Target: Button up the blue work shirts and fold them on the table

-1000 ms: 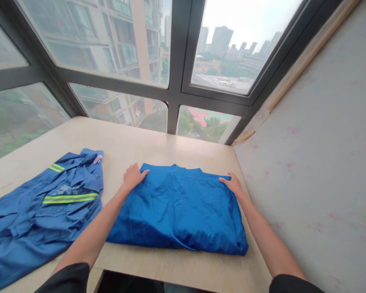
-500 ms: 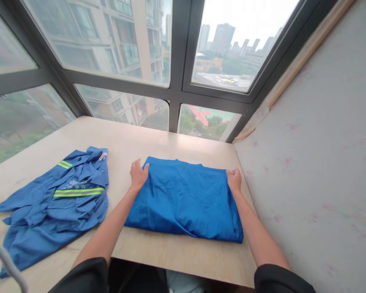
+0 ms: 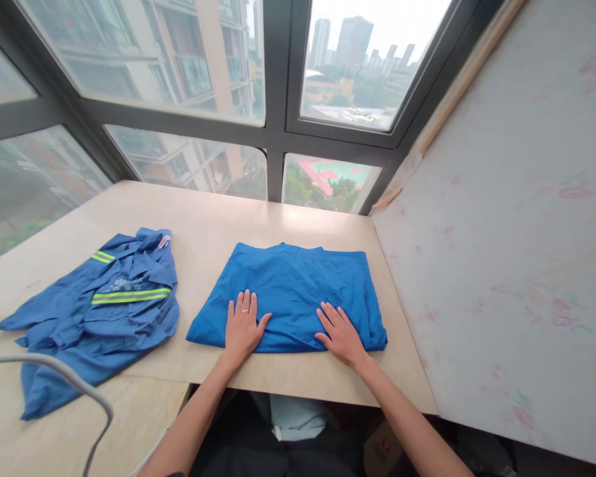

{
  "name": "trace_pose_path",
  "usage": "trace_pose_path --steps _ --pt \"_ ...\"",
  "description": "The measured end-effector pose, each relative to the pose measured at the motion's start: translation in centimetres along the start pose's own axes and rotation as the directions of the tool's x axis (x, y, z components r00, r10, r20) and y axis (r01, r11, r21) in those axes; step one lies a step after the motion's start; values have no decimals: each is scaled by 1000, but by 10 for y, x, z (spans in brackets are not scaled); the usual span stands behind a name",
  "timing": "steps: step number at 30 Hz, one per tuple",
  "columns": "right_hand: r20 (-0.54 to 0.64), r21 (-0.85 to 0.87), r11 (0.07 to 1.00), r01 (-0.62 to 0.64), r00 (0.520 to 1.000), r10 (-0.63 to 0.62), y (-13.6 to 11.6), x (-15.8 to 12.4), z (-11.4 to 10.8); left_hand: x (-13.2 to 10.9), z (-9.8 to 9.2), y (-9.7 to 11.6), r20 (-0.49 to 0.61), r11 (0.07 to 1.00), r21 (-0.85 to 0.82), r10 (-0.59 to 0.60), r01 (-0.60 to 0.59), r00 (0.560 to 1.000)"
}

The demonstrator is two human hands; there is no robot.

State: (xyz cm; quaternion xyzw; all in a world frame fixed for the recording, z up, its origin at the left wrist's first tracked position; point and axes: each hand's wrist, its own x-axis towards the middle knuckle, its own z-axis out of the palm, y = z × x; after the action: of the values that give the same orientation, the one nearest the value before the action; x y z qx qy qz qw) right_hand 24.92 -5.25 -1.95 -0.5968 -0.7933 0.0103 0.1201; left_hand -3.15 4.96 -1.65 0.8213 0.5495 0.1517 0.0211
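A folded blue garment [image 3: 298,285] lies flat on the pale wooden tabletop [image 3: 218,218], with small creases across its top; its exact kind does not show. My left hand [image 3: 243,326] rests palm down on its near left part, fingers spread, a ring on one finger. My right hand [image 3: 342,333] lies palm down near its front edge on the right, fingers stretched out. Neither hand grips the cloth. To the left, apart from my hands, lies a crumpled blue work jacket [image 3: 114,311] with yellow-green reflective stripes.
Grey window frames [image 3: 275,99] border the table's far side. A flower-patterned wall [image 3: 501,232] runs along the right. A grey cable [image 3: 79,381] arches over the lower left. Below the table's front edge are a light cloth [image 3: 298,417] and a brown box [image 3: 382,450].
Both hands have let go of the garment's far corners and moved toward me, onto its near part. The garment lies flatter. The view has shifted slightly.
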Motion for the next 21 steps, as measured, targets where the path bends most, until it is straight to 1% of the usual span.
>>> trace_pose_path --steps 3,5,9,12,14,16,17,19,21 --pt "25 -5 999 -44 999 45 36 -7 -1 -5 -1 -18 8 999 34 12 -12 1000" --pt "25 2 997 -79 997 79 53 -12 -3 -7 -2 -24 -4 999 40 -16 16 1000" --pt "13 12 989 -149 989 149 77 -23 -6 -10 -4 -29 -42 996 -4 -88 88 995" --pt "8 36 982 -186 983 186 89 -26 -9 -12 -5 -34 -49 993 -43 -108 106 993" --pt "5 69 976 -205 979 205 90 -27 -16 -12 -6 -38 -44 994 -51 -96 94 994" --pt "-6 109 978 -178 984 180 82 -29 -25 -12 -7 -42 -35 996 -57 -75 73 997" --pt "-13 129 982 -135 990 138 76 -32 -30 -11 -8 -44 -28 996 -60 -64 62 998" --pt "-24 158 987 -11 1000 15 59 -39 -40 -10 -9 -48 -12 998 -54 -41 40 999" --pt "-16 176 980 96 995 -94 46 -48 -48 -8 -10 -51 -1 999 -32 -23 23 1000"
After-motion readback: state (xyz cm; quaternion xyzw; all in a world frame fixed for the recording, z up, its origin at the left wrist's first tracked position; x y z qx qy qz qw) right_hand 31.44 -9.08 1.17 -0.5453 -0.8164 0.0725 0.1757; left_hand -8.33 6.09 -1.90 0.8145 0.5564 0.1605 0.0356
